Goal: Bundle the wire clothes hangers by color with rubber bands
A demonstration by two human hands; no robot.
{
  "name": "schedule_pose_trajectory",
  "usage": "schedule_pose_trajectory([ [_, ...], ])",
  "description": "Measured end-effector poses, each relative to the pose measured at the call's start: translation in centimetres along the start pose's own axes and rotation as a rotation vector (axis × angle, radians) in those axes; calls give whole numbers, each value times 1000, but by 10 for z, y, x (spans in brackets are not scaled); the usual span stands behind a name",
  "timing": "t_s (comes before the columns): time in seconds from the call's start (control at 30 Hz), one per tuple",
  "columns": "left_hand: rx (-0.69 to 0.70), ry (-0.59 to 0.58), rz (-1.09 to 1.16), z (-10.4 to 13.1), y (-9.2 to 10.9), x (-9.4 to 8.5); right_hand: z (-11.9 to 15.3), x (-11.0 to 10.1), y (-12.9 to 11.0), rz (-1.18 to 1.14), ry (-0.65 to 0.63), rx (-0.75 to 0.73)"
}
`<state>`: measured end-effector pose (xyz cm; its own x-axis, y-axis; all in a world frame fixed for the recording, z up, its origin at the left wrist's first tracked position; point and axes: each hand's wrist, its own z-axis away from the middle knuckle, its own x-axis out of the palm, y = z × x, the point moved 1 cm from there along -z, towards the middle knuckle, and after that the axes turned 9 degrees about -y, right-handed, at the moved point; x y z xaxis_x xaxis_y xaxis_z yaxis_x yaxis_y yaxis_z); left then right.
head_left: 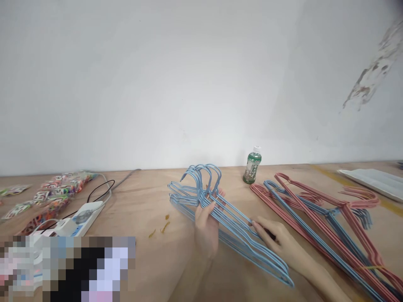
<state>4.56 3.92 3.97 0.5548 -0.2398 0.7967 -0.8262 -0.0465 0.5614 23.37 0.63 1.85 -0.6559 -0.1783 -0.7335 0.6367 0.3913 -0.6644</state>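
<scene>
A bundle of light blue wire clothes hangers [252,247] is held above the table, hooks up and to the left. My left hand [207,224] is closed around the bundle just below the hooks. The fingers of my right hand [273,235] pinch the long arm of one blue hanger on the right side of the bundle. Something small and dark shows by those fingers; what it is I cannot make out. Several yellowish twisted scraps [163,227] lie on the table left of my left hand.
Red and blue hangers [343,205] are heaped at the right. A green-labelled bottle [252,165] stands behind the bundle, near the wall. At left lie a white power strip [90,216] with cables and several colourful packets [59,191]. A white tray [374,182] sits far right.
</scene>
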Motion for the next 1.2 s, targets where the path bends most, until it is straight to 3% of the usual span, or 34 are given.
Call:
schedule_pose_trajectory([
  [0.17,-23,-70,-103,14,-9,9,12,-17,-4,-50,-149,47],
  [0.37,-45,-89,-278,52,-35,20,39,-34,-33,-33,-75,131],
  [0.57,-146,19,-311,91,-58,25,35,-33,-66,-116,-148,30],
  [0.8,-113,244,-338,107,-56,9,34,-2,-52,-60,-140,-34],
  [1.0,-104,256,-310,112,-58,3,41,17,-44,-90,-17,12],
  [1.2,-79,248,-312,112,-59,-2,47,11,-39,-123,-3,40],
])
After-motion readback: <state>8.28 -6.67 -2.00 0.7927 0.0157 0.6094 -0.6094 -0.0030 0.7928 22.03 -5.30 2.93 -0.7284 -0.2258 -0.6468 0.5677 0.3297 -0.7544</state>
